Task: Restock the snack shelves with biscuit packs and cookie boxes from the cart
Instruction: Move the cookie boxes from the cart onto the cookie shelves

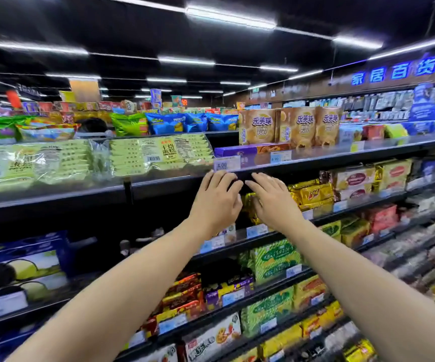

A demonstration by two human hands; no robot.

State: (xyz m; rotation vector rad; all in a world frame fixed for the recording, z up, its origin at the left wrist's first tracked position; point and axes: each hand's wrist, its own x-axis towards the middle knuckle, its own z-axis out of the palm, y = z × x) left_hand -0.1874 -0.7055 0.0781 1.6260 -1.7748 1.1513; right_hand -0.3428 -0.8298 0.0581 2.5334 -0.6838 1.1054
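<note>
My left hand (216,199) and my right hand (272,202) reach side by side up to the second shelf (355,214). The fingers of both are stretched out flat, with the backs facing me. Between and behind them sits a gold biscuit pack (249,205), mostly hidden by the hands. Both thumbs touch it, and neither hand curls around it. More gold packs (313,194) are stacked just to its right. The fingertips come up to the edge of the top shelf (315,159). The cart is not in view.
On the top shelf lie green cake packs (156,155), a purple box (240,150) and tan puff boxes (292,128). Lower shelves hold green, yellow and red biscuit packs (274,259). Blue boxes (23,267) stand at the left. A dark gap (122,218) lies left of my hands.
</note>
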